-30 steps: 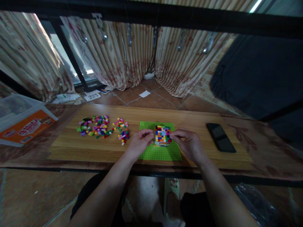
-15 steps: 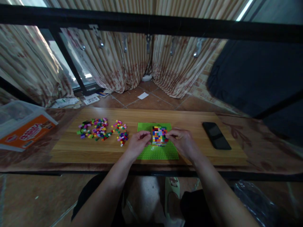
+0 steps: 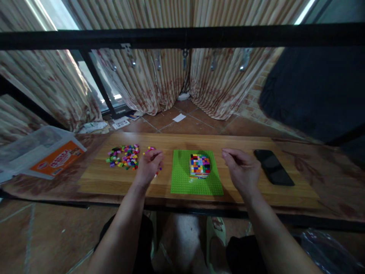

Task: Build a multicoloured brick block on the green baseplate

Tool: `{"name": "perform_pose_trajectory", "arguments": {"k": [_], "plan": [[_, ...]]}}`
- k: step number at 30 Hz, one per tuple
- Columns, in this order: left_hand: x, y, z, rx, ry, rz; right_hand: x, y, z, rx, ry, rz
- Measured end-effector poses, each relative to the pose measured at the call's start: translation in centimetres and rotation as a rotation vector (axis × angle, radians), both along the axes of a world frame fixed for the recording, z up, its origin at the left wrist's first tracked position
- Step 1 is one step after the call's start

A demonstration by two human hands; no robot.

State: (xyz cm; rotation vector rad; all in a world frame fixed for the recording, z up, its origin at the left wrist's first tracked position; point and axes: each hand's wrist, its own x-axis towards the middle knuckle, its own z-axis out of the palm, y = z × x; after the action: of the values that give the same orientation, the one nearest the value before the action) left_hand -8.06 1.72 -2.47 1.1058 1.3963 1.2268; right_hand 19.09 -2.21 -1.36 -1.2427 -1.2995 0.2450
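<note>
A block of small multicoloured toy bricks (image 3: 200, 166) stands on a green studded baseplate (image 3: 180, 186), with neither hand touching it. Over the smaller group of loose bricks (image 3: 151, 148), left of the plate, my left hand (image 3: 149, 165) hangs with fingers curled inward and partly covers them. My right hand (image 3: 243, 167) is in the air between the plate and the phone, thumb and fingers drawn together. Whether either hand has a tiny brick in its fingertips is too small to make out.
A larger pile of loose bricks (image 3: 128, 156) lies farther left on the wooden board (image 3: 94, 179). Beyond it stands a clear plastic tub (image 3: 47, 146) with an orange label. A black phone (image 3: 273, 167) lies at the right. Curtains (image 3: 159, 83) hang behind.
Both hands have left the brick block. My left hand moved left over the smaller brick group, and my right hand drew back to the right. The camera view shifted a little.
</note>
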Motion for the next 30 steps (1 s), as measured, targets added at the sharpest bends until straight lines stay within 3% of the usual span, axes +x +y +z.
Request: {"name": "perform_pose_trajectory", "arguments": {"k": [3, 7, 10, 14, 22, 30], "plan": [[-3.1, 0.4, -0.3, 0.065, 0.179, 0.072, -1.2, -0.9, 0.3, 0.047, -0.234, 0.049], [-5.5, -0.3, -0.6, 0.070, 0.607, 0.034, -3.6, -1.9, 0.1, 0.127, -0.422, 0.197], [-5.2, -1.0, -0.9, 0.022, 0.838, -0.068, -5.9, -2.4, -0.3, 0.194, -0.479, 0.320], [-3.7, -1.6, -1.6, -0.007, 1.042, -0.136, -8.6, -2.7, -0.9, 0.168, -0.570, 0.473], [-2.8, -1.9, -2.2, 0.003, 1.111, -0.135, -10.7, -2.1, -2.5, -0.024, -0.624, 0.591], [-3.5, -1.8, -2.8, 0.039, 1.048, -0.144, -12.4, -1.1, -3.7, -0.311, -0.760, 0.522]]}}
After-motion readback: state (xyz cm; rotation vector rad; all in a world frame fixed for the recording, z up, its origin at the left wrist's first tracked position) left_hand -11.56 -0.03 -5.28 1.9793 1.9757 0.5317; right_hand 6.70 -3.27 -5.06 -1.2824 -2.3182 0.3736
